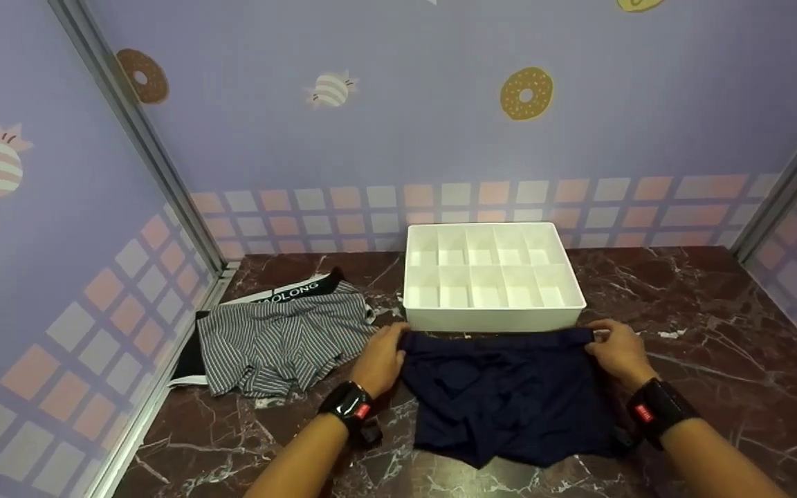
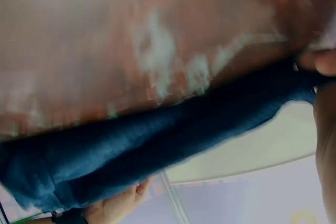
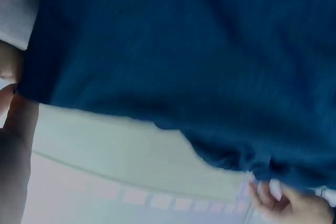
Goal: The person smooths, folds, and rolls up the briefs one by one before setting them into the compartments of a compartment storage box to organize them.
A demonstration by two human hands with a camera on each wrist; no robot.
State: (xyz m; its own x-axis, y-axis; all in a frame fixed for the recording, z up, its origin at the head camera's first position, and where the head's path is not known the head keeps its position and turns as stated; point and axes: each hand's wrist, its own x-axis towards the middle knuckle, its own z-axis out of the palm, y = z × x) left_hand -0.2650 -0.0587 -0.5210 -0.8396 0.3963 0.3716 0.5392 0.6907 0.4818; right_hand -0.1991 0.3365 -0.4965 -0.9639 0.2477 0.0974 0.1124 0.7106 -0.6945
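Note:
Navy boxer briefs (image 1: 509,394) are stretched out by the waistband between both hands, in front of the white box. My left hand (image 1: 379,361) pinches the waistband's left corner, and my right hand (image 1: 620,353) pinches its right corner. In the left wrist view the dark cloth (image 2: 157,135) runs as a slanting band, with the other hand (image 2: 118,203) at its far end. The right wrist view is mostly filled by the cloth (image 3: 173,51); the opposite hand (image 3: 294,203) shows at the lower right edge of it.
A white divided box (image 1: 495,318) with two rows of compartments stands at the back of the dark marbled table (image 1: 717,332). Striped boxer briefs (image 1: 288,339) lie at the left over a black pair (image 1: 191,360) with a lettered waistband. Patterned walls (image 1: 440,138) enclose the table.

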